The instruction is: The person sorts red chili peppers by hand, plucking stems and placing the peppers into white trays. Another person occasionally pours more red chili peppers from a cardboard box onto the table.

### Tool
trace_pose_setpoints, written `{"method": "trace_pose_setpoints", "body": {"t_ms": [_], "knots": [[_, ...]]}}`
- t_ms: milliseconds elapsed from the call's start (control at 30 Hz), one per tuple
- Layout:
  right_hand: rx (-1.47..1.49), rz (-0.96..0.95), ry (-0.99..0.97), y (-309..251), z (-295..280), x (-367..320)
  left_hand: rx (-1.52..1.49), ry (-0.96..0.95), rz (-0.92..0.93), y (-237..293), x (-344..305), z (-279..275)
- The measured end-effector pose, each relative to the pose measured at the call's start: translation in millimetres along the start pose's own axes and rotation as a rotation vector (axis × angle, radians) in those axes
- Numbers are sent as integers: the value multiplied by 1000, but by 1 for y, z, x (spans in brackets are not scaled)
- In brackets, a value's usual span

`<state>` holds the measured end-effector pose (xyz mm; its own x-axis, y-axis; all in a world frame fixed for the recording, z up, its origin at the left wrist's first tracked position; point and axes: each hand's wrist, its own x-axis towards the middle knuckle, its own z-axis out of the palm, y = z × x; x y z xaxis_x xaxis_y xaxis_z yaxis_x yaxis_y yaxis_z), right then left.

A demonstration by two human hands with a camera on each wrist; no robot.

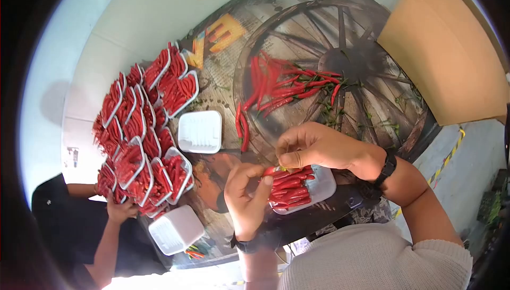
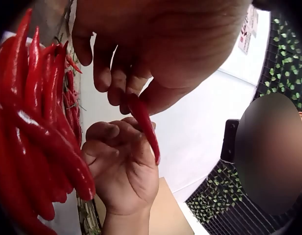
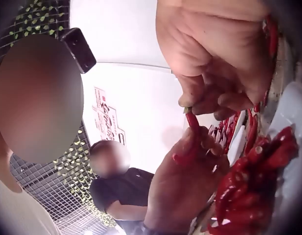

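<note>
Over a white plastic tray (image 1: 325, 183), my left hand (image 1: 245, 199) holds a single red chili pepper (image 2: 147, 125) between thumb and fingers. At its green stem end, the thumb and fingertips of my right hand (image 1: 324, 146) pinch the same chili, as the right wrist view shows. The two hands nearly meet there. Trimmed red chilies (image 1: 289, 193) lie side by side in the tray just below, their cut ends showing in the right wrist view. Beyond the hands, a loose heap of chilies (image 1: 287, 85) with green stems spreads on the table.
Many chili-filled trays (image 1: 143, 157) are stacked at the left, where another person's hand (image 1: 119, 211) touches them. A white tray (image 1: 200, 133) stands mid-table, with stacked trays (image 1: 178, 229) near the front edge. Stem scraps (image 1: 390, 126) litter the right side by a cardboard panel (image 1: 446, 51).
</note>
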<state>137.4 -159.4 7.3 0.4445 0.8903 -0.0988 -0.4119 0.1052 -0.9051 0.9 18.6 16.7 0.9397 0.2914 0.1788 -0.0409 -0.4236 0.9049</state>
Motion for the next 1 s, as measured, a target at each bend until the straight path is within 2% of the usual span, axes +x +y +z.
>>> {"method": "trace_pose_setpoints", "body": {"t_ms": [67, 133, 167, 200, 233, 267, 300, 333, 367, 433, 467, 500, 600, 733, 833, 900, 933, 1000], "knots": [[-49, -1, 5, -5, -6, 1, -111, 40, -54, 0, -1, -2], [-410, -296, 278, -14, -12, 1, -49, -32, -27, 4, 0, -7], [-381, -228, 342, -22, -17, -6, 19, -100, -13, 6, 0, -9], [-494, -228, 394, -24, -22, -8, 157, -166, 21, 6, 0, -10], [-604, -227, 446, -23, -26, -11, 164, -181, 25, 9, -1, -8], [-591, -235, 460, -15, -29, -11, 278, -225, 114, 15, -1, -4], [-831, -291, 436, -9, -33, -9, 390, -264, 208, 19, -1, 0], [-1078, -345, 406, -6, -35, -7, 373, -290, 196, 19, -4, 2], [-1023, -233, 328, -4, -35, -5, 375, -289, 209, 21, -5, 2], [-1129, -433, 327, 11, -27, 3, 396, -294, 207, 21, -9, 2], [-1127, -430, 324, 15, -27, 8, 405, -298, 215, 24, -8, 0], [-1174, -444, 243, 16, -21, 15, 406, -300, 205, 27, -9, -2], [-1219, -449, 81, 21, -7, 32, 394, -172, 219, 31, -8, -4], [-1353, -509, -103, 23, -8, 47, 409, -168, 265, 31, -6, -5], [-1388, -552, -100, 27, -11, 51, 464, -118, 315, 41, -10, -9], [-1425, -577, -104, 27, -14, 48, 530, -234, 374, 47, -14, -11], [-1460, -603, -97, 28, -16, 46, 527, -226, 369, 48, -15, -9], [-1428, -559, -59, 27, -21, 38, 530, -351, 380, 47, -15, -2]]}}
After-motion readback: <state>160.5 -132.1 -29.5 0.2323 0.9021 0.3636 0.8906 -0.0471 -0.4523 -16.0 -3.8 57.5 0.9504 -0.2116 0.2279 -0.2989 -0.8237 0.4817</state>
